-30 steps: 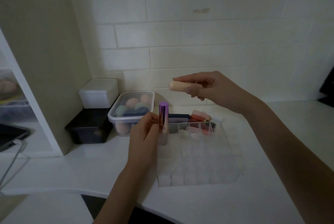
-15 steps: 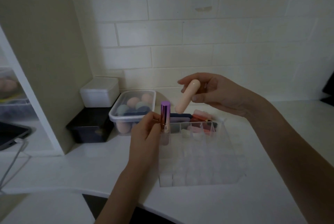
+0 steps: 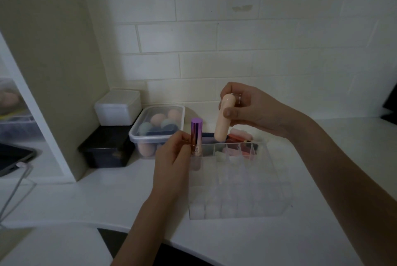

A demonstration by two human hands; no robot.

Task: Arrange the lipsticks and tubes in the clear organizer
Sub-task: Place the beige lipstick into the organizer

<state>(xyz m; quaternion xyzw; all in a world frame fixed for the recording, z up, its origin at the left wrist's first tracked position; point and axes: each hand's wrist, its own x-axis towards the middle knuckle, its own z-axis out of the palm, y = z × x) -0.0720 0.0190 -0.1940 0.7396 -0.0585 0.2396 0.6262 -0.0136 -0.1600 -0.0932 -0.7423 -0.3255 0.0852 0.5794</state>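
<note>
A clear gridded organizer sits on the white counter in front of me. My left hand pinches a purple and rose-gold lipstick, upright, its base inside the organizer's back-left cell. My right hand holds a peach tube nearly vertical, its lower end just above the back row of cells. More pink and red tubes lie in a pile behind the organizer's far edge.
A lidded clear tub of makeup sponges stands left of the organizer. Beside it a white box rests on a black box. A cupboard side panel rises at the left; the tiled wall is close behind.
My right hand has turned the peach tube from lying level to nearly upright and lowered it toward the back row. The left hand and the purple lipstick have barely moved.
</note>
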